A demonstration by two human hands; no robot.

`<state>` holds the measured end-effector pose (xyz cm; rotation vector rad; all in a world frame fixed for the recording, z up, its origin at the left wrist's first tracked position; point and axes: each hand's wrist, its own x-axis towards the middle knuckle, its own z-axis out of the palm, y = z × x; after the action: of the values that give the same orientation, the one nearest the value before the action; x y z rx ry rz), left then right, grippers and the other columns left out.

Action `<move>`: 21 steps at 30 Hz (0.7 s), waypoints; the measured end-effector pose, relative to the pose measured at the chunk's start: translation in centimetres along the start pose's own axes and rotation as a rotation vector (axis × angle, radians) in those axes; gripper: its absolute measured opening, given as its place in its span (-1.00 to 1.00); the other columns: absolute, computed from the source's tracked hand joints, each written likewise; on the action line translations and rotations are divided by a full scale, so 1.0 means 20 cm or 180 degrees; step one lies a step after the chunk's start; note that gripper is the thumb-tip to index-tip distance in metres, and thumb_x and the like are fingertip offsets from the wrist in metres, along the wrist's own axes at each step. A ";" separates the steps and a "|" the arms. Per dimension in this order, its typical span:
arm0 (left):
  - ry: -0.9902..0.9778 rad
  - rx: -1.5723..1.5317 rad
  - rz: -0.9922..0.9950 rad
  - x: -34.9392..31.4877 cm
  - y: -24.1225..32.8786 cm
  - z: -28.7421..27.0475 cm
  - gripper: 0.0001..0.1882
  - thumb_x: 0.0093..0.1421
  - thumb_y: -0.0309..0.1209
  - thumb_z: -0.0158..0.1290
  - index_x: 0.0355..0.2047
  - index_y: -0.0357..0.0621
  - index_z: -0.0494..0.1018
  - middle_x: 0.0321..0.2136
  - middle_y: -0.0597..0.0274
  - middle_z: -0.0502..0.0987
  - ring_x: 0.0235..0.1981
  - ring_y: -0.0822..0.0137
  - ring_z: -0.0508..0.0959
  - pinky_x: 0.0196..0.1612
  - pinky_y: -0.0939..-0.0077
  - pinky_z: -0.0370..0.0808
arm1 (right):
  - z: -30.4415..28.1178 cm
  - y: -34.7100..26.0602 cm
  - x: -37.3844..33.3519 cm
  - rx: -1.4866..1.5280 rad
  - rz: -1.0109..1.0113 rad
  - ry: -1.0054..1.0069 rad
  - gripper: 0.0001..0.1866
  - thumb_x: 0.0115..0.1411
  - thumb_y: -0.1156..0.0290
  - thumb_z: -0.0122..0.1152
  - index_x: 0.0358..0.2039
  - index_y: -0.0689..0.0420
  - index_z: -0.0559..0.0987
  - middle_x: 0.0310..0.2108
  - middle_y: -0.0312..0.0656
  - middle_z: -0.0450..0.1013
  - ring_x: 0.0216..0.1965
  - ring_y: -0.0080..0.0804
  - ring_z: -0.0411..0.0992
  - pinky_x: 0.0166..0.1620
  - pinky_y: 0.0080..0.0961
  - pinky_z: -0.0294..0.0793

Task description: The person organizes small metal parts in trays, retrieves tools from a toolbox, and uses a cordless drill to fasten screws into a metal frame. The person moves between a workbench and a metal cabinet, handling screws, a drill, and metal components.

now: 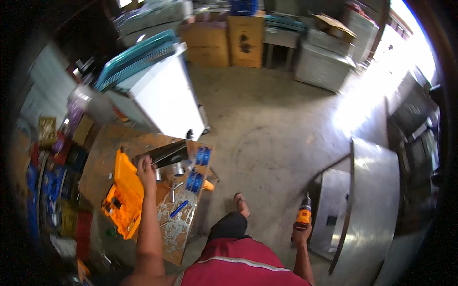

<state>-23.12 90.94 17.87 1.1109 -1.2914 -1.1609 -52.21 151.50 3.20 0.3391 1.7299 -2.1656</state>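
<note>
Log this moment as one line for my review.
left hand: over table, by open orange case, grip unclear | right hand: holding orange-and-black drill | tabletop: blue pen-like item right of case

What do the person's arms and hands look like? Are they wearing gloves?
No gloves! The left hand and right hand are bare, and no sleeves cover the forearms. The person wears a red shirt with a thin pale stripe. Small marks are too blurry to see.

Left head-worn fisheye, facing down and forward, torso (238, 267) close, floor (267, 138) beyond
</note>
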 end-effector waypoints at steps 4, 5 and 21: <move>0.0457 -0.0414 -0.0045 0.51 0.17 0.24 -0.53 0.42 -0.05 -0.04 0.18 -0.06 0.35 -0.07 0.29 0.49 -0.35 0.55 0.46 -0.36 0.69 0.40 | 0.25 -0.05 0.45 -0.2702 -0.0419 0.0233 -0.41 0.03 0.65 0.28 0.12 0.18 0.38 -0.25 -0.24 0.47 -0.32 -0.38 0.47 -0.26 -0.44 0.51; 0.0729 -0.0504 -0.0039 0.66 0.18 0.32 -0.43 0.42 0.00 -0.06 0.29 -0.06 0.28 0.04 0.24 0.46 -0.25 0.51 0.48 -0.26 0.64 0.43 | 0.33 -0.09 0.57 -0.2678 -0.0870 -0.0028 -0.39 0.03 0.65 0.27 0.13 0.18 0.37 -0.24 -0.24 0.48 -0.30 -0.38 0.47 -0.25 -0.45 0.51; 0.2137 -0.0500 0.0187 2.06 0.14 0.68 -0.19 0.46 0.15 -0.38 0.43 -0.28 -0.05 0.37 -0.02 0.19 0.32 0.02 0.27 0.35 0.24 0.15 | 1.57 -0.63 2.31 -0.3225 -0.1373 -0.1013 -0.35 0.05 0.53 0.36 0.20 0.09 0.40 -0.12 -0.27 0.54 -0.15 -0.41 0.53 -0.13 -0.47 0.52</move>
<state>-38.51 50.99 24.90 1.1953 -0.6931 -0.7297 -98.47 117.95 3.31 -0.6424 2.5345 -1.1640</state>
